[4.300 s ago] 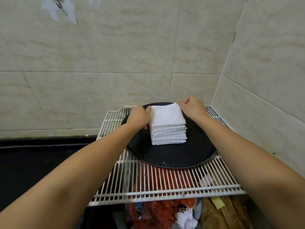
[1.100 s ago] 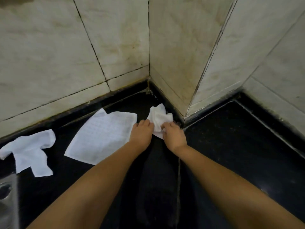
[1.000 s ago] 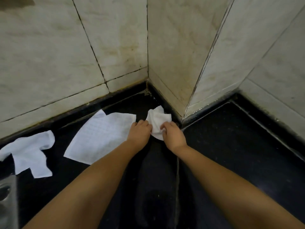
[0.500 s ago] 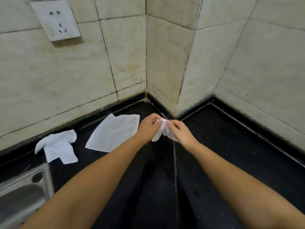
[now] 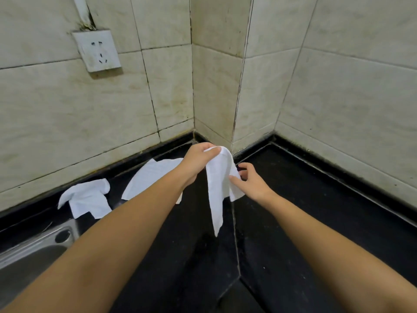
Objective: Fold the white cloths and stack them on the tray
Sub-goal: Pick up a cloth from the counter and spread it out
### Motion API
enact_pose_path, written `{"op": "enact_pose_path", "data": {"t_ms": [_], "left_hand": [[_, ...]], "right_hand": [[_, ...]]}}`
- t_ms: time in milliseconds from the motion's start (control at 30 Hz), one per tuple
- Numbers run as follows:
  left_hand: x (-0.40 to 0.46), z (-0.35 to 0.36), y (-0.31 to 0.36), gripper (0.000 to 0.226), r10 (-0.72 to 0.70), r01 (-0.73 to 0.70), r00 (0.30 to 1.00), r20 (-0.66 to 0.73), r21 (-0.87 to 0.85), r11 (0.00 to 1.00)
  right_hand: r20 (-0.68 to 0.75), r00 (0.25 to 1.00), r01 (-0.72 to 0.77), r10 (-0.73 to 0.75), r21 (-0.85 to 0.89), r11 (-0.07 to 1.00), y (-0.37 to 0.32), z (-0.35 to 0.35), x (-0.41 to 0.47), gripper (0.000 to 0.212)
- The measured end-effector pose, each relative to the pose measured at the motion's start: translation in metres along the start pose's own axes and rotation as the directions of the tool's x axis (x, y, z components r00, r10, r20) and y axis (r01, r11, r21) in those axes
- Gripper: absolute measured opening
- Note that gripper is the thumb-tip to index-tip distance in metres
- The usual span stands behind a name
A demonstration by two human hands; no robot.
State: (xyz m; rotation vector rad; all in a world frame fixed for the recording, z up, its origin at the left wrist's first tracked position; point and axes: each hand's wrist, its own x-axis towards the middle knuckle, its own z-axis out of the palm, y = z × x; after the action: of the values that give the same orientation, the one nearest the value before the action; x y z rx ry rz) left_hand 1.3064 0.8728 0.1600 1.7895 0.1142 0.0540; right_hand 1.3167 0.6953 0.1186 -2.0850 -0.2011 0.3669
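- Shake the held cloth out flat first; find two neighbouring corners before any fold.
- Lay it on the black counter and square the edges, or the stack will likely lean.
- Left hand: fingers curled, pinching the cloth's top edge, lifted off the counter.
- Right hand: fingers loosely bent, thumb and forefinger nipping the cloth's side edge lower down.
- Cloth hanging limp between both hands, tail pointing down.
- Flat cloth and crumpled cloth waiting on the counter to the left, near the sink.
- Tray out of view.
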Motion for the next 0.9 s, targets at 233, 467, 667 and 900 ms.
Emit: {"op": "enact_pose_path", "data": {"t_ms": [233,467,667,900], "left_hand": [[-0.007,0.017,0.007,0.035,-0.034,0.031,0.997,0.075,0.044,0.999],[-0.005,-0.021,-0.011,0.032,-0.134,0.143,0.984,-0.114,0.076,0.987],[-0.002,-0.051,-0.027,0.026,-0.105,0.16,0.943,-0.316,0.153,0.975],[-0.047,-0.074,-0.05,0.025,-0.145,0.193,0.962,-0.231,0.198,0.961]], "right_hand": [[-0.13,0.988,0.064,-0.081,-0.128,0.99,-0.011,0.01,0.003,0.022],[-0.217,0.974,0.014,-0.061,-0.209,0.978,-0.004,-0.023,0.02,0.023],[-0.229,0.967,0.088,-0.109,-0.102,0.991,-0.022,-0.028,0.042,0.028],[0.108,0.983,0.147,-0.146,0.0,0.989,0.002,-0.011,0.032,0.019]]}}
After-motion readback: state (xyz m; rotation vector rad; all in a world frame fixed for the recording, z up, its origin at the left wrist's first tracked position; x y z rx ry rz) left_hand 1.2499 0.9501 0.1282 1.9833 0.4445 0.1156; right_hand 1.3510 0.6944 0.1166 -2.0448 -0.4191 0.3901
